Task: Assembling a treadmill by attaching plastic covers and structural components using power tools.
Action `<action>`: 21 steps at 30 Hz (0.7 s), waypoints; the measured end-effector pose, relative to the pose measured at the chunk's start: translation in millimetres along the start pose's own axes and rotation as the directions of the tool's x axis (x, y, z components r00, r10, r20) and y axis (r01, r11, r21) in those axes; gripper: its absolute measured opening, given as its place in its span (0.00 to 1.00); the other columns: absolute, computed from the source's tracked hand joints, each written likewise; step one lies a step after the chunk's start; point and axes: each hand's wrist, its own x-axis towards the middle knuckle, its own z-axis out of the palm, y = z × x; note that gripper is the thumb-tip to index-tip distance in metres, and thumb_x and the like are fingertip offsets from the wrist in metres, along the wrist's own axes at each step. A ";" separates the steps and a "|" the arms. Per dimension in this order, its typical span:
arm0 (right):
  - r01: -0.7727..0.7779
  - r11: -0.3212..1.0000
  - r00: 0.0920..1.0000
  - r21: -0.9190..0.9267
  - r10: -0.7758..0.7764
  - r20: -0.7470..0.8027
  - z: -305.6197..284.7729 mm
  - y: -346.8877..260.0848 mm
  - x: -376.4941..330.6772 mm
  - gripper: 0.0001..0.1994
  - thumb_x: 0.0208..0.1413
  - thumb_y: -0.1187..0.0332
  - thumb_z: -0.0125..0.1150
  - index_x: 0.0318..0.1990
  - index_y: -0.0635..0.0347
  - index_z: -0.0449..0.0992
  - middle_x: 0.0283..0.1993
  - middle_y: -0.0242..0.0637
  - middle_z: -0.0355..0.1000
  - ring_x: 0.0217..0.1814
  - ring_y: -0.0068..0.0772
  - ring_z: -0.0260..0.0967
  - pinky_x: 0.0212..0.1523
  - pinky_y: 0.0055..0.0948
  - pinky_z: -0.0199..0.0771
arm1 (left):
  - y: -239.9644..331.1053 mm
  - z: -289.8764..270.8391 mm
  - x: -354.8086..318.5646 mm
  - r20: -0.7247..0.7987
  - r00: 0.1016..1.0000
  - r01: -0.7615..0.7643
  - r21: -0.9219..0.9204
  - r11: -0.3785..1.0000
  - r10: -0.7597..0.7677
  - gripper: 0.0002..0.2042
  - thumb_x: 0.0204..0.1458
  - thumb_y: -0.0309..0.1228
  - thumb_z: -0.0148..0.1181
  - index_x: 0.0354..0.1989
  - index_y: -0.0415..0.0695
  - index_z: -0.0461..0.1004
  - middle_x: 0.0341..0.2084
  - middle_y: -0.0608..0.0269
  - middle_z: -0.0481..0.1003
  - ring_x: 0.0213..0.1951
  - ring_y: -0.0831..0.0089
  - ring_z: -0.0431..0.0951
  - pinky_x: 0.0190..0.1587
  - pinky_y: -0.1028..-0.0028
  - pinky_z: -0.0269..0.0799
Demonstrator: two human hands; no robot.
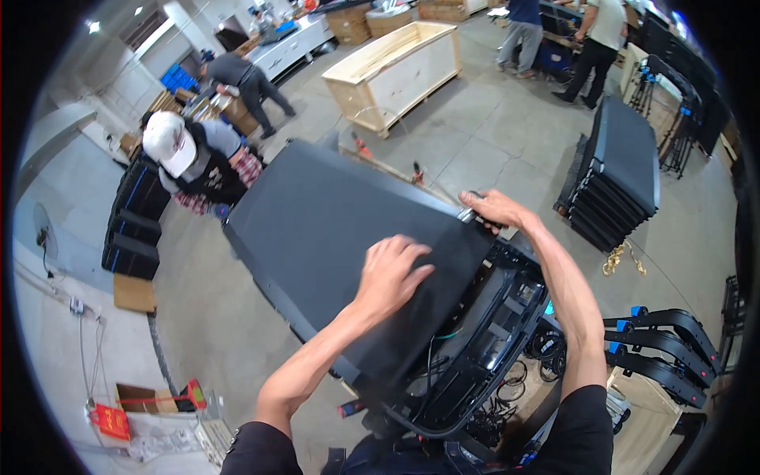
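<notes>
A large dark grey flat deck (332, 229), like that of a treadmill, lies slantwise in front of me. My left hand (388, 273) is over its near part, fingers apart and slightly blurred, holding nothing; whether it touches the surface I cannot tell. At the deck's right corner my right hand (495, 210) has its fingers curled round something dark with a shiny metal end, mostly hidden by the hand. Close below that corner is a black frame (507, 309) with open housings and a thin cable. Red-handled tools (417, 174) stand along the far edge.
A person in a white cap (194, 162) is at the deck's far left end. Beyond stands a wooden crate (392, 75). Stacked dark panels (621, 170) are at right, curved black arms (661, 344) nearer. Coiled black cables (507, 396) lie beside the frame. Other people work farther back.
</notes>
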 end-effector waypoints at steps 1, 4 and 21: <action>-0.009 0.997 0.999 -0.080 0.014 0.053 1.2 -10.2 3.3 0.48 0.50 0.19 0.41 0.30 0.66 0.78 0.20 0.35 0.69 0.19 0.27 0.70 0.20 0.31 0.68 | 1.4 -18.4 -34.8 0.021 0.995 0.096 0.005 0.995 -0.096 0.12 0.52 0.35 0.67 0.44 0.46 0.77 0.41 0.60 0.75 0.49 0.58 0.73 0.53 0.59 0.65; -0.025 0.984 0.989 -0.174 0.049 0.136 16.7 -30.8 6.4 0.45 0.53 0.24 0.49 0.44 0.67 0.81 0.29 0.40 0.75 0.22 0.31 0.74 0.22 0.31 0.77 | 18.0 -50.5 -144.4 0.144 0.725 0.688 -0.110 0.717 -0.674 0.08 0.58 0.31 0.59 0.43 0.42 0.75 0.36 0.54 0.77 0.38 0.54 0.78 0.45 0.59 0.71; -0.074 0.958 0.965 0.278 0.139 -0.223 51.2 34.4 -41.8 0.32 0.57 0.36 0.61 0.26 0.62 0.74 0.21 0.34 0.70 0.21 0.24 0.67 0.25 0.27 0.69 | 57.2 4.4 -310.1 0.188 0.437 0.805 -0.518 0.289 -0.879 0.07 0.49 0.23 0.69 0.36 0.35 0.80 0.27 0.62 0.80 0.31 0.77 0.79 0.35 0.74 0.76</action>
